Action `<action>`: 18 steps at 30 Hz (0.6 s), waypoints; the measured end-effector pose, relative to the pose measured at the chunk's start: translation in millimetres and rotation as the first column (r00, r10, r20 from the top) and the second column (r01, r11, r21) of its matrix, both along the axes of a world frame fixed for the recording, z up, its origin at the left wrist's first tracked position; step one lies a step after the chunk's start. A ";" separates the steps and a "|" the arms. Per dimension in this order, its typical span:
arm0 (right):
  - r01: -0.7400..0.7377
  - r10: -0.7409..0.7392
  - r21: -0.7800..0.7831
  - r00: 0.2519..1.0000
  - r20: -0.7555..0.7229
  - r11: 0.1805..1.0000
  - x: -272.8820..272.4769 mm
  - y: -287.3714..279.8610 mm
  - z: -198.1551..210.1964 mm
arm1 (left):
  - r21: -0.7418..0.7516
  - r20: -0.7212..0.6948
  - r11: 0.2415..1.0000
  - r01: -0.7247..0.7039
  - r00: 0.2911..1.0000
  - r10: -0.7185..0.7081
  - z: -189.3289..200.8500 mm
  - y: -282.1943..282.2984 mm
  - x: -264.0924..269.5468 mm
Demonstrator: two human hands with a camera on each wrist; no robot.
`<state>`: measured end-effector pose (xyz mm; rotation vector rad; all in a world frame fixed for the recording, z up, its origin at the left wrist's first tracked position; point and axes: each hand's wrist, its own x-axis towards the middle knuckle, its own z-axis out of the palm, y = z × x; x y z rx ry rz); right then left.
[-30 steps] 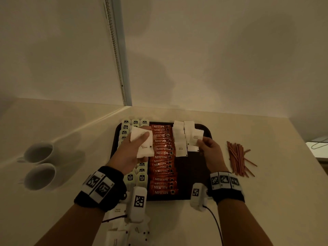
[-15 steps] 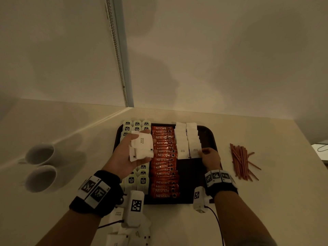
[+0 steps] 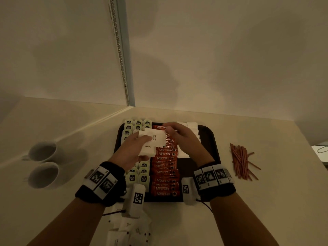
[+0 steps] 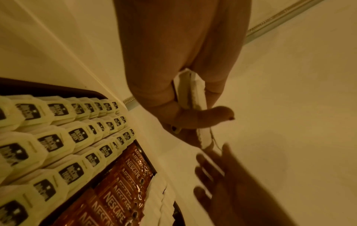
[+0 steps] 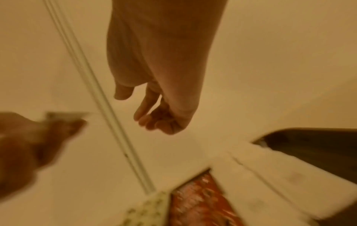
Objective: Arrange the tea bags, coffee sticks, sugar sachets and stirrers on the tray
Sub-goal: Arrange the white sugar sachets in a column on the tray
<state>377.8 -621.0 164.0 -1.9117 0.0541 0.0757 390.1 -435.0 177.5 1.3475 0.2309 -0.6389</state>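
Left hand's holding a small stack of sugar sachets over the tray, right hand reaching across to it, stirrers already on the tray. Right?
Not quite. The stirrers lie on the counter to the right of the tray, not on it; the head view shows this. The rest holds: the left hand grips the sugar sachets over the tray and the right hand reaches toward them.

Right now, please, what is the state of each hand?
Left hand: holds a small stack of white paper sugar sachets.
Right hand: open, fingers relaxed, holding nothing, reaching toward the stack.

The right wrist view is motion-blurred, and both hands hide the middle rows on the tray.
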 end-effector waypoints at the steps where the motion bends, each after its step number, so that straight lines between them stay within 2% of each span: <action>1: -0.040 0.040 -0.035 0.999 0.000 0.999 2.1 5.1 6.4 | 0.036 0.039 0.999 0.025 0.999 -0.027 1.3 -0.9 -0.3; 3: -0.046 0.047 -0.067 0.999 0.013 0.997 3.5 9.3 10.8 | 0.084 0.125 0.996 0.034 0.991 -0.044 3.9 -0.8 -1.4; 4: -0.018 0.019 -0.031 1.000 0.020 0.999 2.6 10.1 10.3 | 0.096 0.165 0.995 0.018 0.986 -0.034 4.7 0.1 -1.9; 7: 0.083 -0.073 0.236 0.996 -0.050 0.968 -4.8 13.7 5.7 | 0.083 0.256 0.995 -0.061 0.966 0.038 6.4 1.9 -2.7; 10: 0.106 -0.048 0.399 0.987 -0.154 0.911 -15.1 19.6 -0.7 | 0.089 0.355 0.989 -0.121 0.931 0.082 8.3 1.0 -3.5; 14: 0.155 -0.091 0.458 0.983 -0.158 0.875 -25.2 24.0 -4.6 | 0.120 0.403 0.982 -0.143 0.911 0.084 8.6 -1.6 -4.3; 18: 0.179 -0.135 0.422 0.982 -0.132 0.889 -28.6 21.0 -6.6 | 0.101 0.377 0.987 -0.129 0.923 0.082 6.0 -5.0 -5.9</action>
